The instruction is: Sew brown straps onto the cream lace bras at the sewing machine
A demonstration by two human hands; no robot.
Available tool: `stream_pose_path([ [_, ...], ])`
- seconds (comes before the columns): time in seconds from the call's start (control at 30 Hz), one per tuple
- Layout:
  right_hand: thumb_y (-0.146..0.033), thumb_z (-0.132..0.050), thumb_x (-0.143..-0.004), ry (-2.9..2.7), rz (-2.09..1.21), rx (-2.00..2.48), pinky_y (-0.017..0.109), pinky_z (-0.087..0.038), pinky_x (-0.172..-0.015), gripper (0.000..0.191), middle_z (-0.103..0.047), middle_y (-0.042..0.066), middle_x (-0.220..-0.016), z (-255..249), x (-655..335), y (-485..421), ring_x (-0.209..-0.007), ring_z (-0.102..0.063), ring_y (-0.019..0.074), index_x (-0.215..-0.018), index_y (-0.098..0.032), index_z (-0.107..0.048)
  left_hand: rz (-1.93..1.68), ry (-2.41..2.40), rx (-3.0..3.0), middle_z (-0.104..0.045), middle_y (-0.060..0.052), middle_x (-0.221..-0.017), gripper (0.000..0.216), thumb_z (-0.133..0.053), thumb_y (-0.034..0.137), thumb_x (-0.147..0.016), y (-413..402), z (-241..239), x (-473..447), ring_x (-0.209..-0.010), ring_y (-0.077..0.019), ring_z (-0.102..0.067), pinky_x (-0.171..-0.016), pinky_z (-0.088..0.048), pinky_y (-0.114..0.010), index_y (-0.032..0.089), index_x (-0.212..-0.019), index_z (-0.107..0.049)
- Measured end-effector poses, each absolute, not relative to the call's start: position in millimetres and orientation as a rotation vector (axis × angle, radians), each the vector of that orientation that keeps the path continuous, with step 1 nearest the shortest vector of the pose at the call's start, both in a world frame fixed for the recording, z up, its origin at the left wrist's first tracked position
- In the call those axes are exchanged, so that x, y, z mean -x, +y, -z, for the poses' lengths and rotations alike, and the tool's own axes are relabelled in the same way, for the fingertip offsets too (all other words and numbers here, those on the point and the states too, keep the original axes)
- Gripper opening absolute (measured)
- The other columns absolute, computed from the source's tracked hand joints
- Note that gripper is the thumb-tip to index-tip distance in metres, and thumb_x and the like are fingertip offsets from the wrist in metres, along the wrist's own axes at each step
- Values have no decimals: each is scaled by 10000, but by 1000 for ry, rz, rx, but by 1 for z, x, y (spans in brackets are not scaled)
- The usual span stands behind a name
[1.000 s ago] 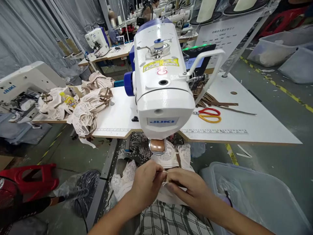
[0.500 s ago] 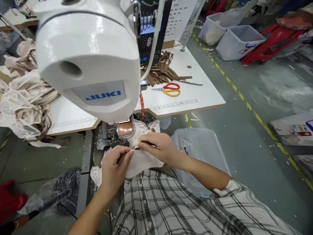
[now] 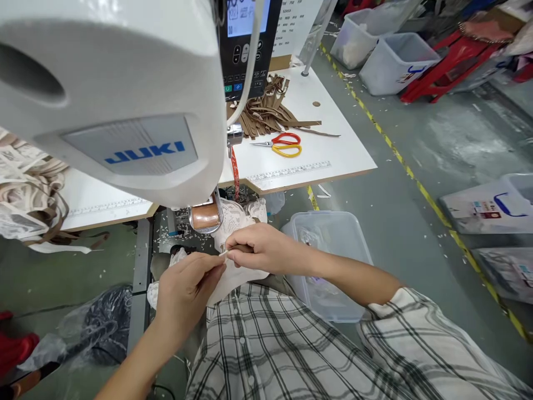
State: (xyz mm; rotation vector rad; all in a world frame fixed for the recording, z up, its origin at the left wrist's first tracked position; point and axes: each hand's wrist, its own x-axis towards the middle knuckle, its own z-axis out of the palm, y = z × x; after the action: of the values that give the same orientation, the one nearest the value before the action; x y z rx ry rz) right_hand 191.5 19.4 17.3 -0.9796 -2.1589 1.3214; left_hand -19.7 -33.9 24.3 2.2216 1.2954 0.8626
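While a plaid shirt (image 3: 266,344) fills the nearest space before the sewing machine (image 3: 141,94), the left hand (image 3: 185,283) pinches a narrow pale edge of a cream garment (image 3: 239,280), and the right hand (image 3: 270,250) grasps it just beside, so each grip is closed on cloth. The garment spreads over the lap in front of the sewing machine, its lace reaching up beside the machine's copper-coloured part (image 3: 205,216). Low to the right of the sewing machine, a translucent bin (image 3: 358,244) holds crumpled clear plastic (image 3: 316,236) and something purple, mostly hidden. Low to its left, a clear bag (image 3: 107,322) contains dark material too indistinct to name. Level with the sewing machine, the white tabletop (image 3: 325,128) carries red-and-yellow-handled scissors (image 3: 285,145) and brown strips (image 3: 270,111) to its right, and a heap of pale straps and lace (image 3: 25,189) to its left. Well right of the sewing machine, a labelled bin (image 3: 487,211) sits on the floor, its contents unclear. Farther beyond the sewing machine, a translucent bin (image 3: 383,72) stands near a red stool (image 3: 445,61); another bin (image 3: 347,33) behind it holds a whitish mass (image 3: 353,53).
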Motion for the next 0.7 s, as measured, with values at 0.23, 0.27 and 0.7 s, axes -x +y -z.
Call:
stream_pose_path([
  [0.23, -242, -550, -926, -2131, -1537, 907, 193, -330, -534, 175, -634, -51, -654, -20, -195, 21, -530, -459, 57, -824, -164, -669, -779, 1310, -2128, -692, 47, -778, 89, -629, 141, -887, -30, -27, 20, -628, -59, -595, -560, -416, -155, 222, -912, -656],
  [0.27, -234, -550, -926, -2139, -1541, 899, 194, -337, -542, 169, -643, -47, -670, -21, -196, 22, -539, -467, 59, -837, -162, -674, -766, 1316, -2116, -688, 48, -764, 82, -627, 150, -889, -30, -27, 20, -616, -62, -590, -554, -413, -160, 224, -904, -659],
  [0.7, -254, -587, -917, -2147, -1336, 946, 227, -387, -640, 136, -678, -16, -764, -17, -195, 16, -687, -571, 101, -950, -177, -694, -464, 1383, -2160, -630, 23, -646, 222, -506, 289, -951, -18, -27, 19, -546, -110, -546, -482, -344, -209, 201, -788, -629],
])
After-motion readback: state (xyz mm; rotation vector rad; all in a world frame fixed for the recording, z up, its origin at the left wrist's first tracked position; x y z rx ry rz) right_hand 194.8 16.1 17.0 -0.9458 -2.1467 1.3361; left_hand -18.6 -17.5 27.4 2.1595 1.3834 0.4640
